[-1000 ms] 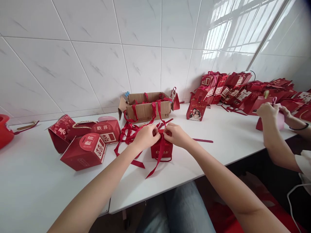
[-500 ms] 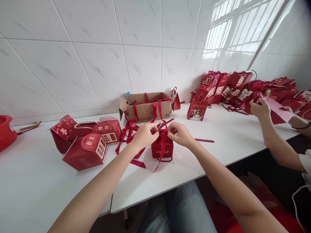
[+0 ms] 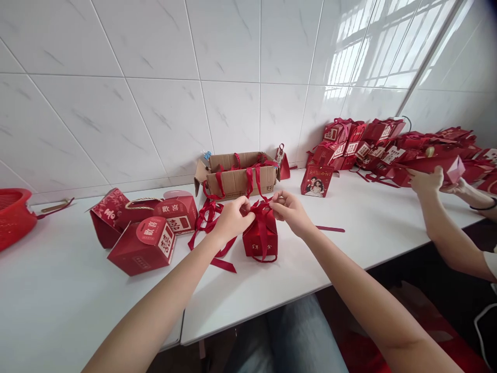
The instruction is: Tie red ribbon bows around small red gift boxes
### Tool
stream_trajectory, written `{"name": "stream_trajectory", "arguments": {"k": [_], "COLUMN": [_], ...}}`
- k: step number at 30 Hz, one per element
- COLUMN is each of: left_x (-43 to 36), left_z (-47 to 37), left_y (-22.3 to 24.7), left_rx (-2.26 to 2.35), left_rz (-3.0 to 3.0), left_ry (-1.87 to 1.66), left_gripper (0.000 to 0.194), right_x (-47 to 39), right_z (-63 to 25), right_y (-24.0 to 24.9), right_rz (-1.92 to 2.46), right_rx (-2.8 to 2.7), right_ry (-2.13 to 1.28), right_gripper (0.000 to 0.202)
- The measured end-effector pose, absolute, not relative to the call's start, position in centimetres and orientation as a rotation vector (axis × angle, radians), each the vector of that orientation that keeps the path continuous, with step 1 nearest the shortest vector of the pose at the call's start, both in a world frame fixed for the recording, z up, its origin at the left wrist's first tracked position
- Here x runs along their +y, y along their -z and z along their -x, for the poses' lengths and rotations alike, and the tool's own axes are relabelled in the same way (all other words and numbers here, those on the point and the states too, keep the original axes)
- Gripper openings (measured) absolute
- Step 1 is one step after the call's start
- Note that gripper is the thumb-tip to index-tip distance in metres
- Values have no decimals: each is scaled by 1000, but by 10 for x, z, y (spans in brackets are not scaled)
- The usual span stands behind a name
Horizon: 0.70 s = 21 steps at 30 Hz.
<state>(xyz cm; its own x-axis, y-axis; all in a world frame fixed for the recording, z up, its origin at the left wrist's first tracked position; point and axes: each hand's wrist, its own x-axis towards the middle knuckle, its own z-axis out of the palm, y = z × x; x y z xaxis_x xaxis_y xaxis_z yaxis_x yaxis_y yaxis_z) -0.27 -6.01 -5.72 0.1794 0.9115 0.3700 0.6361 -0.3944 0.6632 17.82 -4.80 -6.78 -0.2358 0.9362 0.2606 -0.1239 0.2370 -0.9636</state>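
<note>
On our white surface (image 3: 295, 274) we have, toward the front edge, a deep red box (image 3: 249, 240) with pale lettering and a crimson ribbon (image 3: 263, 234), and, near the back edge, a brown carton (image 3: 233, 183) and a red picture box (image 3: 316, 181) bearing a dark-haired cartoon couple, against white tiles (image 3: 229, 114) streaked with grey.

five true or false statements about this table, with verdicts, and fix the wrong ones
1. The left hand and right hand are at the red ribbon on the small box. True.
2. The cardboard carton is sealed. False: the carton is open, ribbons hanging over its front.
3. The box with the couple picture stands right of the carton. True.
4. The red plastic container is at the right edge. False: the container is at the left.
5. Loose ribbon lies on the white table. True.
</note>
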Motion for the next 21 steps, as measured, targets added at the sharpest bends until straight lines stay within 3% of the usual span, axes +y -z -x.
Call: {"name": "stream_trajectory", "arguments": {"k": [8,15,21], "left_x": [-61,-62,-61], "left_z": [-3,-4,-8], "left_y": [59,53,28], "left_rx": [1348,1576,1303], "left_rz": [-1829,-2303,-1945], "left_ry": [-1228,-1460,-1599], "left_gripper": [13,8,5], "right_x": [-52,-54,-57], "right_z": [-187,-198,-194], "right_y": [45,16,-7], "right_rz": [603,567,578], "right_rx": [-1389,-1394,-1350], "right_ry": [-1547,-1326,-1140], "right_gripper": [30,25,26]}}
